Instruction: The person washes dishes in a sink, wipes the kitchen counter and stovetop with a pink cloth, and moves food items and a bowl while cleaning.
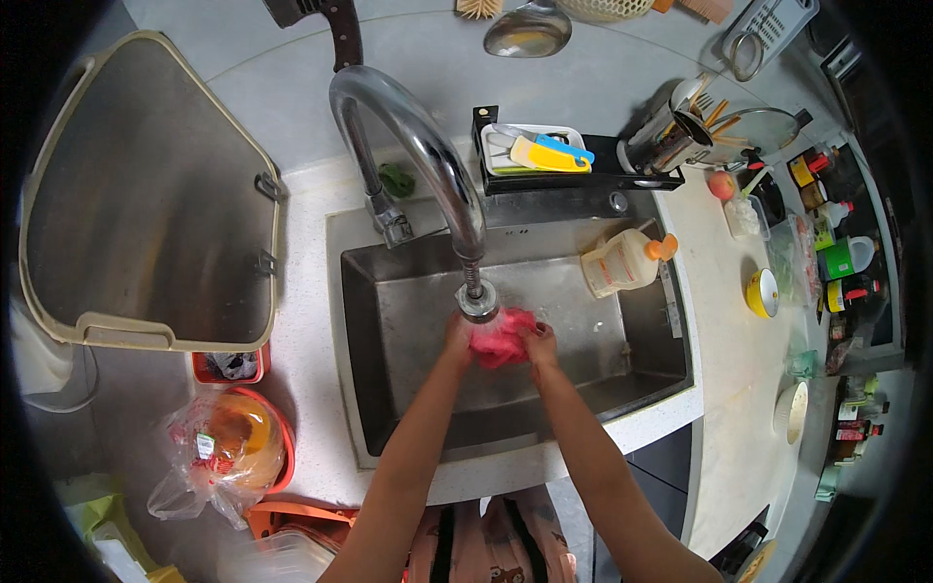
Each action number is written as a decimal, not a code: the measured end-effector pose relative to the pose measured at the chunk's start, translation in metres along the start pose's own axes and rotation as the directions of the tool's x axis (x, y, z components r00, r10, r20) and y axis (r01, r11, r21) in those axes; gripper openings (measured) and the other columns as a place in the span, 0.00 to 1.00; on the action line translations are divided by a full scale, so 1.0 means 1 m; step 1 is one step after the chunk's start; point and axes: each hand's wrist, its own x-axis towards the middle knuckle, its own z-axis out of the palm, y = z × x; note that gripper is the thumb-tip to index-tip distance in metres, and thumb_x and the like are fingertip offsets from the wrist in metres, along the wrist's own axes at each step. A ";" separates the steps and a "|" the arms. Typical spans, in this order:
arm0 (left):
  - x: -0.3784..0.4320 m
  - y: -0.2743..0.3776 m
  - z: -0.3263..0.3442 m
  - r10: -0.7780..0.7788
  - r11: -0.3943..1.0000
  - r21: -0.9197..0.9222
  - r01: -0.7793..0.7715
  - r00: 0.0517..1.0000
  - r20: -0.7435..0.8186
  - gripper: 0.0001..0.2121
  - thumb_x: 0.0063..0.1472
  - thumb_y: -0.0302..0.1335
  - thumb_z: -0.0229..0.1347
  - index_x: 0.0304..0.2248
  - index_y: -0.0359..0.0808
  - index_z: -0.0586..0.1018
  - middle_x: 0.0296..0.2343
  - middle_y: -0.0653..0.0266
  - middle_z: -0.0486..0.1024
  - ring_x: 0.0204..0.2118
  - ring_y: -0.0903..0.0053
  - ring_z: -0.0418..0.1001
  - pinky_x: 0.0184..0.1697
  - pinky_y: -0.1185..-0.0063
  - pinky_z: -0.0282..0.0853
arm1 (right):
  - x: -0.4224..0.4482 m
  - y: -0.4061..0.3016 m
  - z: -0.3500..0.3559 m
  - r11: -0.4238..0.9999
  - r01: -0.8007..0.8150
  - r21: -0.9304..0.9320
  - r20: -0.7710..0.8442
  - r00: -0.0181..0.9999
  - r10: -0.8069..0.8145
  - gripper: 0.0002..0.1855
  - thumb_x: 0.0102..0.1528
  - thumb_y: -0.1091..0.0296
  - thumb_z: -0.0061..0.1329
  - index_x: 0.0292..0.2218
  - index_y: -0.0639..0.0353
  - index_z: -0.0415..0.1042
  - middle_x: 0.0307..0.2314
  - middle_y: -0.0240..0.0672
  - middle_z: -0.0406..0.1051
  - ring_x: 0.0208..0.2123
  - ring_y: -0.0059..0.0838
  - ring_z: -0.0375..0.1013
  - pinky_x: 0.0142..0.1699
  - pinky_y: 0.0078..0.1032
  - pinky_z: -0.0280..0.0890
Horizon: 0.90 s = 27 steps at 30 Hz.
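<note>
A wet pink cloth is held between both hands over the steel sink. My left hand grips its left side, partly hidden beside the faucet head. My right hand pinches its right side with fingers and thumb. Directly above the cloth is the head of the chrome faucet, and water appears to spray onto the cloth. In the sink's back right part, a pump bottle with an orange top leans to the right.
Behind the sink a black rack holds a white tray with a yellow-handled tool and metal utensil holders. A large cutting board stands at left, above a bagged item. The right counter bears a yellow can and a bowl.
</note>
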 end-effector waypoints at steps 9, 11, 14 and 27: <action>-0.063 -0.016 0.048 0.167 0.662 0.737 -0.137 0.985 0.033 0.12 0.52 0.29 0.52 0.36 0.33 0.72 0.31 0.64 0.71 0.33 0.81 0.68 0.35 0.81 0.64 | 0.029 0.030 0.017 0.473 -0.636 0.610 0.738 0.674 -0.047 0.21 0.55 0.54 0.31 0.44 0.58 0.62 0.40 0.37 0.65 0.39 0.34 0.66 0.47 0.30 0.59; -0.058 -0.030 0.030 0.295 0.711 0.695 -0.112 0.944 -0.150 0.11 0.52 0.28 0.52 0.36 0.34 0.72 0.36 0.61 0.69 0.37 0.79 0.67 0.39 0.80 0.62 | 0.031 0.049 0.020 0.511 -0.583 0.632 0.738 0.654 -0.166 0.19 0.55 0.58 0.31 0.44 0.58 0.61 0.41 0.37 0.64 0.41 0.34 0.65 0.48 0.31 0.59; -0.034 -0.030 -0.036 0.491 0.740 0.653 -0.162 0.793 -0.360 0.12 0.54 0.31 0.49 0.38 0.36 0.71 0.39 0.61 0.67 0.40 0.75 0.66 0.43 0.77 0.61 | -0.026 0.026 0.059 0.425 -0.603 0.675 0.652 0.757 0.037 0.19 0.54 0.60 0.34 0.45 0.59 0.59 0.40 0.38 0.64 0.42 0.34 0.64 0.47 0.33 0.60; -0.024 -0.045 0.043 0.169 0.983 -0.031 -0.179 0.962 -0.215 0.18 0.56 0.38 0.43 0.42 0.34 0.65 0.37 0.63 0.68 0.38 0.72 0.68 0.41 0.74 0.65 | 0.029 0.040 0.022 0.434 -0.321 0.842 0.366 0.930 -0.022 0.18 0.53 0.53 0.38 0.40 0.55 0.63 0.34 0.32 0.66 0.36 0.28 0.66 0.43 0.29 0.61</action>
